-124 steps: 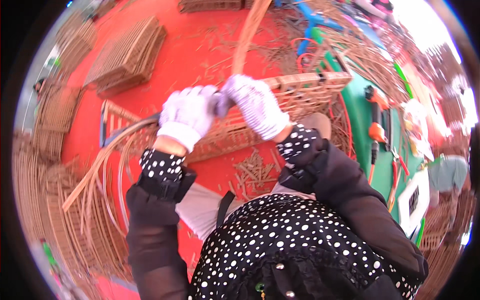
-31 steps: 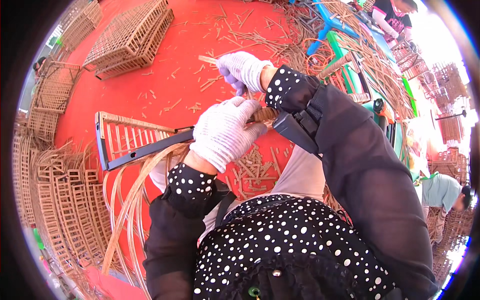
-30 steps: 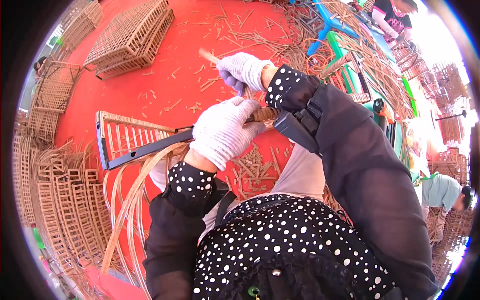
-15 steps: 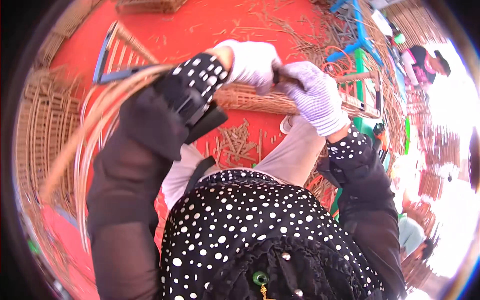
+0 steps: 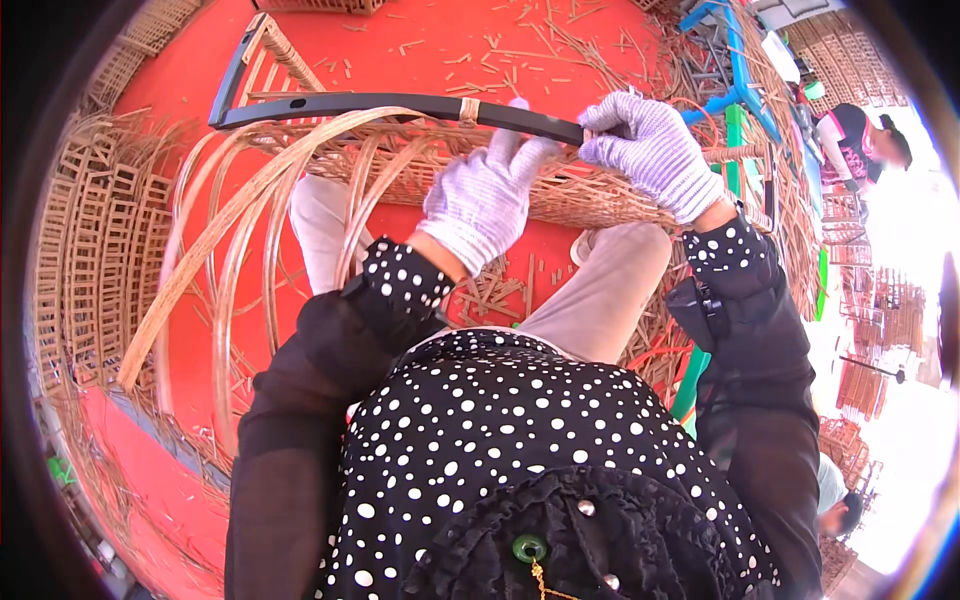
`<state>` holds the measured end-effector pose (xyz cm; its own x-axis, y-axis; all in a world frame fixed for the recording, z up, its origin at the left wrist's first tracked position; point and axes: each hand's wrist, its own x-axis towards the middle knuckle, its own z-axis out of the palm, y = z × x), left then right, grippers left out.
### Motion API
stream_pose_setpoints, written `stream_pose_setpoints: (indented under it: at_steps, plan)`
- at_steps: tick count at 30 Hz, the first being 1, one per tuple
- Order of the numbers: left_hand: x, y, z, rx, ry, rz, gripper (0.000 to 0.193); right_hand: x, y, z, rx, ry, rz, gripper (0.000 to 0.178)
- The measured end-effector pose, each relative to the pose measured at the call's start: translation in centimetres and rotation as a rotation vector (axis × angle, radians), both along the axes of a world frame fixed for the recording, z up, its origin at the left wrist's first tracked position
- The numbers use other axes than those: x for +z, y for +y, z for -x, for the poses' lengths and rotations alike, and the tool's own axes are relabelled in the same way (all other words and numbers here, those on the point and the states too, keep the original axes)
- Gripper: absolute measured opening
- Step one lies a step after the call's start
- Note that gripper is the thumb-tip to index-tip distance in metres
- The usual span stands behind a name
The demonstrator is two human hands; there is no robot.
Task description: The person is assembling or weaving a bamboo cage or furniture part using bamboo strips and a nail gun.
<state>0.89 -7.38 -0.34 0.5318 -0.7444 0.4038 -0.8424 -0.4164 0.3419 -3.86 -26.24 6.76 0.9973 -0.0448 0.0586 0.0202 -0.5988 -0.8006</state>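
Note:
A long, slightly curved black bar (image 5: 380,103) tops a woven wicker frame (image 5: 560,195) in front of me, with a tan wrap around it near its middle. My right hand (image 5: 650,155), in a white knit glove, is closed around the bar toward its right end. My left hand (image 5: 485,195), gloved alike, is just below the bar with its fingers stretched and apart. One fingertip shows above the bar's far edge. Whether a thin strip runs between the hands cannot be made out. Long loose rattan strips (image 5: 225,235) arch from the frame to the left.
Stacked wicker panels (image 5: 90,270) stand at the left. Cut stick pieces (image 5: 490,295) lie on the red floor (image 5: 440,55) between my legs. A blue stand (image 5: 738,60) and a green post (image 5: 735,140) rise at the right. A person (image 5: 860,145) sits farther right.
My left hand has come away from my right hand, moving down and left, and its fingers have spread. The black bar, hidden before behind my left arm, now shows.

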Motion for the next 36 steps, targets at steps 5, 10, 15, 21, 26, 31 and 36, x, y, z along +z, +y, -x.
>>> stream_pose_setpoints:
  at_steps: [5,10,15,21,26,31,36]
  plan:
    - [-7.8,0.2,0.6,0.040,0.109,0.277,0.046,-0.2,0.1,0.0,-0.017,0.002,-0.022,0.020]
    - [-3.8,-1.5,0.1,-0.042,0.614,0.475,0.043,-0.2,-0.2,-0.2,-0.018,0.000,-0.021,0.022]
    - [0.5,-2.1,1.0,-0.214,1.658,0.736,0.041,-0.5,-0.2,0.2,0.011,-0.002,0.028,0.023]
    - [1.4,-2.8,3.7,-0.048,1.370,0.743,0.032,-0.6,-0.3,0.1,0.027,-0.084,0.115,0.021]
    - [2.0,-2.7,1.2,-0.011,1.693,0.703,0.019,-1.3,-0.4,0.4,0.043,-0.094,0.029,0.020]
    - [1.3,-3.7,0.5,0.070,1.473,0.586,0.027,-1.3,-0.2,0.1,0.013,-0.095,0.084,0.020]
    - [0.5,-3.8,1.9,0.151,1.145,0.649,0.027,-0.6,0.5,0.3,0.029,-0.077,0.143,0.022]
